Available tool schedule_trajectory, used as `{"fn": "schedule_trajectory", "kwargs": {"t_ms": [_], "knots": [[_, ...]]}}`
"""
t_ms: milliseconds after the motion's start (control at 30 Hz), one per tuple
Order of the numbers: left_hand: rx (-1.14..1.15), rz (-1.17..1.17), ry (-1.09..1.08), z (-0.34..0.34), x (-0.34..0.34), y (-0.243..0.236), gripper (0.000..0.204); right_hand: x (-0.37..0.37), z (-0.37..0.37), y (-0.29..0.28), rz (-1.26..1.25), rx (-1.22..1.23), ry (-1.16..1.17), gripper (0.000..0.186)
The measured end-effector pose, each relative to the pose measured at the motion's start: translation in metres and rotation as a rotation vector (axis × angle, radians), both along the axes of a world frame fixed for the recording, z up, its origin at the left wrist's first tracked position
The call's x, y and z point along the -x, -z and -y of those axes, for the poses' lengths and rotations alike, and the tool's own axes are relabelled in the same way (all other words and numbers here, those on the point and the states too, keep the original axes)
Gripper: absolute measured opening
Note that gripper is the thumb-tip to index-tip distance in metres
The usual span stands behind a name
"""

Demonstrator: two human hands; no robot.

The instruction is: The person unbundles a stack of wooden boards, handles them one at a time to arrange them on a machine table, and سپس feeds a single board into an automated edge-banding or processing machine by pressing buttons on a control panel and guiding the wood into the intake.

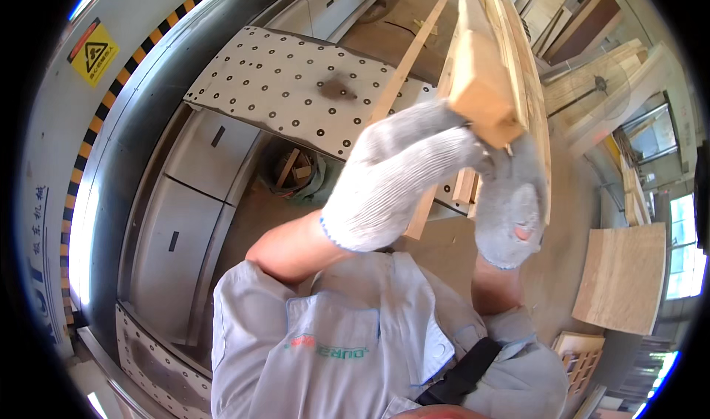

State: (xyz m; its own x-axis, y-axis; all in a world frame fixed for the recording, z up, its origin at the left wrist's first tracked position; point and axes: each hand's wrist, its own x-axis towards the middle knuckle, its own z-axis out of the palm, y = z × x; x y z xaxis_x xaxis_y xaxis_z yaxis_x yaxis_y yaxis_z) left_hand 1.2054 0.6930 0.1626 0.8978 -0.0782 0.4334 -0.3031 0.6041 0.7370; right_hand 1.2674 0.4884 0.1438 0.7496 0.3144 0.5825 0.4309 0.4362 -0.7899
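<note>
A long, square-edged wooden beam [482, 75] points away from me, its near end raised close to my chest. My left hand [403, 175], in a pale knitted glove with a blue cuff edge, grips the beam's near end from the left. My right hand [512, 208], in a similar glove with a hole in it, holds the same end from below and the right. Some fingertips are hidden behind the wood or blurred. Just beyond and right of the beam lie several more long wooden strips [526, 71]. One thin strip [414, 56] runs along the left side.
A pale machine table [288, 71] with dark round dots stands ahead to the left, above grey cabinets [194, 153]. Beneath it is a bin [314, 175] of wood offcuts. A round-guarded fan [592, 86] and a plywood panel [621, 278] are at right.
</note>
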Motion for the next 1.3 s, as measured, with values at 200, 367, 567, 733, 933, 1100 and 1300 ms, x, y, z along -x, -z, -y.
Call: {"fn": "schedule_trajectory", "kwargs": {"t_ms": [200,367,567,733,933,1100,1300], "knots": [[0.077,-0.114,0.059,0.016,-0.002,-0.017,0.055,0.003,0.013,0.011,-0.105,-0.116,0.12,0.093],[0.148,-0.136,0.029,0.013,0.006,-0.007,0.057,0.012,0.011,0.04,-0.037,-0.101,-0.165,0.082],[0.044,-0.257,-0.152,0.012,0.011,-0.007,0.057,0.025,0.007,0.092,-0.41,0.181,-0.109,0.08],[0.043,-0.043,-0.094,0.022,-0.003,-0.019,0.052,0.021,0.015,0.148,-0.335,0.701,-0.057,0.04],[0.035,-0.029,-0.048,0.026,-0.009,-0.016,0.055,0.007,0.034,0.166,0.275,0.975,0.142,0.034],[0.045,-0.024,-0.082,0.024,-0.009,-0.015,0.053,0.017,0.027,0.15,-0.186,0.713,-0.004,0.034],[0.058,-0.034,-0.119,0.016,-0.009,-0.009,0.051,0.021,0.013,0.142,-0.373,0.682,-0.063,0.034]]}}
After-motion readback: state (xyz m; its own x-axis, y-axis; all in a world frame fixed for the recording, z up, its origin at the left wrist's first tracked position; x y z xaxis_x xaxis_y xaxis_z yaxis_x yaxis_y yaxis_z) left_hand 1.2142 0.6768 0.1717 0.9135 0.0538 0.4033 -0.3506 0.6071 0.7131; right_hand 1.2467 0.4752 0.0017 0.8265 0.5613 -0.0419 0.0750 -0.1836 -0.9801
